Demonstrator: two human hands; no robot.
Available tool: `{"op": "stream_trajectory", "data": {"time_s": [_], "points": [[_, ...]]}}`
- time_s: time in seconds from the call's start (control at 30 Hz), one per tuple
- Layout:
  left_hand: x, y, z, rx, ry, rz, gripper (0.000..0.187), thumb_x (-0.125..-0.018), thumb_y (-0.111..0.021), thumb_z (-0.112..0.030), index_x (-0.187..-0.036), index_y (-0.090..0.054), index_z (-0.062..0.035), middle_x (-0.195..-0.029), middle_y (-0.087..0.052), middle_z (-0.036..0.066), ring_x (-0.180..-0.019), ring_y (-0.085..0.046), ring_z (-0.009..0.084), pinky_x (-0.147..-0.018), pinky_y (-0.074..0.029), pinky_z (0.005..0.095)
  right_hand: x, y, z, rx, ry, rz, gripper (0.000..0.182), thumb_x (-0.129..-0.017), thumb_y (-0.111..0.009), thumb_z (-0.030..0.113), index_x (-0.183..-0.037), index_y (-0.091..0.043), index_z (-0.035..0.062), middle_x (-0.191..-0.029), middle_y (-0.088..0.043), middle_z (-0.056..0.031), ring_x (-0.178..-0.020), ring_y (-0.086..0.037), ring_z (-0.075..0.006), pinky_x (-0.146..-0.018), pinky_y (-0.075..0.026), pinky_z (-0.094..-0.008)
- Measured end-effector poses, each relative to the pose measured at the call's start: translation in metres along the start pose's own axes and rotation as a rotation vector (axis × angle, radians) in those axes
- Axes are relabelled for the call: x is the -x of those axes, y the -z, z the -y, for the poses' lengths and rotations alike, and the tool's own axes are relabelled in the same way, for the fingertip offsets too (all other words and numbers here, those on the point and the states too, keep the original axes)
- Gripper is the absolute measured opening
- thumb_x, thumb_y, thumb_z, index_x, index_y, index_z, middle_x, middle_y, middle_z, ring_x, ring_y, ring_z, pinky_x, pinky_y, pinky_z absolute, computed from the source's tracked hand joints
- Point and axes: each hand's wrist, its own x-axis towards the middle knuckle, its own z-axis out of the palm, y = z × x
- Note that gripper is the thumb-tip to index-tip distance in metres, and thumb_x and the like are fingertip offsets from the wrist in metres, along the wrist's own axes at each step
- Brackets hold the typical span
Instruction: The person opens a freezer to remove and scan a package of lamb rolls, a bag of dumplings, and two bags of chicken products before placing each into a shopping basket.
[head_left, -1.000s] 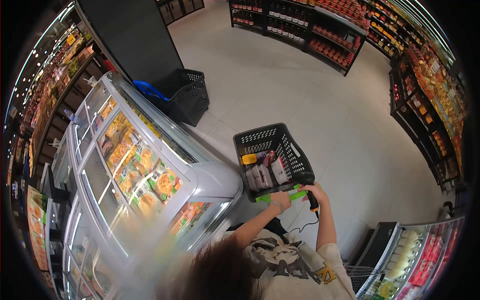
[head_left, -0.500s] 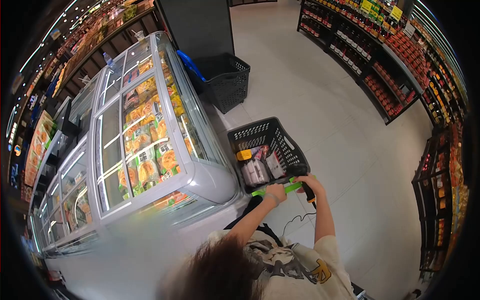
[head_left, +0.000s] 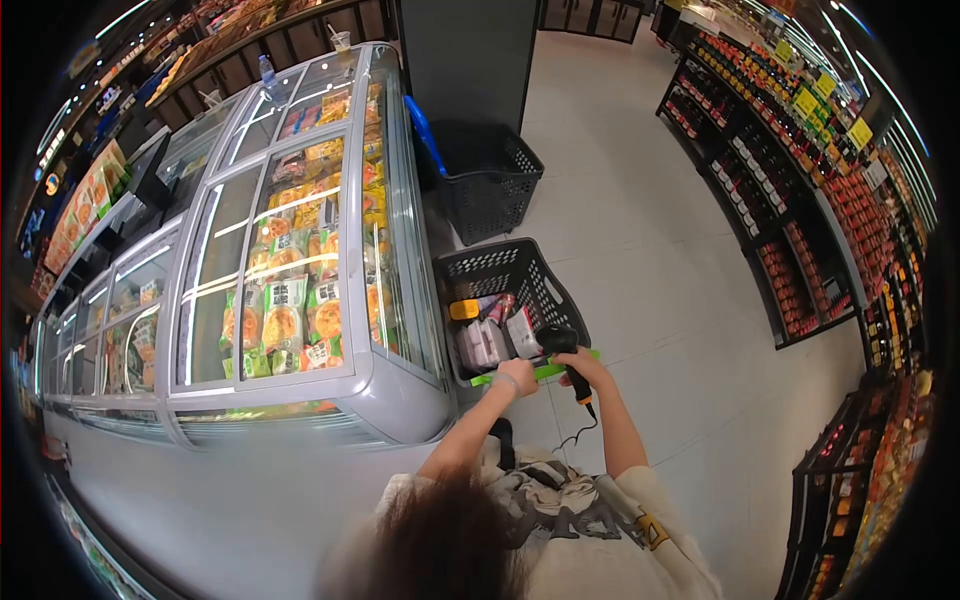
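A dark grey shopping basket cart (head_left: 540, 292) with a perforated wall stands in front of me. My left hand (head_left: 517, 377) is closed around its bright green handle (head_left: 548, 371). At the handle's right end, my right hand (head_left: 585, 367) grips a black handheld barcode scanner (head_left: 578, 384) with an orange lower end and a dangling cord (head_left: 580, 432). Whether that hand also presses on the handle is hard to tell. Inside the cart lie pale wrapped packs (head_left: 483, 345), a yellow-orange item (head_left: 464, 309) and a white-and-red pack (head_left: 522, 333).
A long glass-topped freezer (head_left: 400, 395) full of bagged food runs close along my left. Beyond the cart stands another dark basket cart (head_left: 495, 195) beside a dark pillar (head_left: 465, 65). Pale tiled floor (head_left: 640, 290) stretches ahead; stocked shelves (head_left: 765, 215) line the right.
My view has turned left, so the shelves and the far cart appear further right. Both hands stay at the handle, and the scanner's black head now shows above my right hand.
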Motion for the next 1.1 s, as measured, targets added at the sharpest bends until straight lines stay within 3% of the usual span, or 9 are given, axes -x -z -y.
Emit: {"op": "stream_trajectory", "data": {"time_s": [0.37,0.6,0.8,0.9,0.93,1.0,1.07,1.1], "points": [[-0.027,0.033,0.024,-0.075,-0.044,0.017,0.027,-0.062,-0.053,-0.024,-0.078,-0.063,-0.0054,-0.079,-0.061,0.017,-0.076,-0.059,0.0296,-0.069,-0.047,0.0369,-0.045,0.018,0.036,0.051,-0.066,0.263,0.033,-0.068,-0.059,0.018,-0.094,-0.052,0.0005,-0.082,-0.053,-0.0123,-0.045,-0.054,-0.0186,-0.043,-0.049,-0.0283],[-0.039,0.035,0.041,-0.153,-0.086,0.018,0.025,-0.061,-0.054,-0.026,-0.074,-0.063,-0.0054,-0.075,-0.061,0.016,-0.072,-0.06,0.0294,-0.066,-0.046,0.038,-0.061,0.049,0.059,0.38,-0.111,0.384,0.043,-0.065,-0.062,0.019,-0.098,-0.046,-0.0034,-0.073,-0.05,-0.0095,-0.045,-0.054,-0.0166,-0.039,-0.045,-0.0272],[-0.057,0.053,0.054,-0.288,-0.121,0.024,0.024,-0.059,-0.056,-0.028,-0.072,-0.061,-0.0084,-0.068,-0.06,0.013,-0.067,-0.06,0.0284,-0.06,-0.046,0.038,-0.085,0.066,0.083,0.309,-0.154,0.611,0.041,-0.066,-0.061,0.021,-0.097,-0.046,-0.0018,-0.069,-0.05,-0.0073,-0.047,-0.052,-0.0137,-0.045,-0.046,-0.0263],[-0.069,0.073,0.059,-0.325,-0.078,0.13,0.024,-0.061,-0.056,-0.026,-0.073,-0.063,-0.0058,-0.075,-0.061,0.015,-0.072,-0.06,0.0283,-0.063,-0.047,0.0365,-0.097,0.07,0.087,0.175,-0.223,0.683,0.037,-0.07,-0.059,0.018,-0.099,-0.045,-0.0004,-0.071,-0.05,-0.0078,-0.049,-0.052,-0.014,-0.045,-0.046,-0.0262],[-0.072,0.08,0.06,-0.33,-0.04,0.14,0.025,-0.061,-0.056,-0.026,-0.076,-0.063,-0.0071,-0.073,-0.061,0.013,-0.073,-0.06,0.0267,-0.07,-0.046,0.036,-0.099,0.07,0.087,0.116,-0.212,0.688,0.037,-0.071,-0.059,0.017,-0.101,-0.044,-0.0001,-0.071,-0.05,-0.0076,-0.049,-0.053,-0.0147,-0.045,-0.046,-0.0262],[-0.082,0.088,0.07,-0.349,0.009,0.179,0.033,-0.058,-0.059,-0.024,-0.087,-0.061,-0.0097,-0.088,-0.06,0.011,-0.089,-0.057,0.0234,-0.084,-0.038,0.0404,-0.107,0.067,0.084,0.093,-0.208,0.687,0.039,-0.071,-0.059,0.017,-0.101,-0.043,-0.0009,-0.072,-0.049,-0.0077,-0.047,-0.052,-0.014,-0.042,-0.045,-0.0253],[-0.075,0.101,0.07,-0.371,0.142,-0.053,0.048,-0.058,-0.06,-0.022,-0.104,-0.053,-0.0137,-0.114,-0.047,0.011,-0.111,-0.041,0.0228,-0.094,-0.023,0.0495,-0.116,0.06,0.083,0.021,-0.166,0.656,0.039,-0.071,-0.059,0.018,-0.1,-0.042,-0.0004,-0.074,-0.049,-0.0084,-0.049,-0.053,-0.0146,-0.043,-0.046,-0.0269],[-0.075,0.097,0.07,-0.37,0.266,-0.299,0.054,-0.059,-0.061,-0.021,-0.111,-0.046,-0.0156,-0.12,-0.038,0.012,-0.115,-0.033,0.0242,-0.094,-0.018,0.0533,-0.122,0.054,0.08,-0.013,-0.158,0.629,0.038,-0.07,-0.059,0.018,-0.099,-0.042,-0.0002,-0.075,-0.049,-0.0085,-0.049,-0.053,-0.0145,-0.043,-0.046,-0.027]]}}
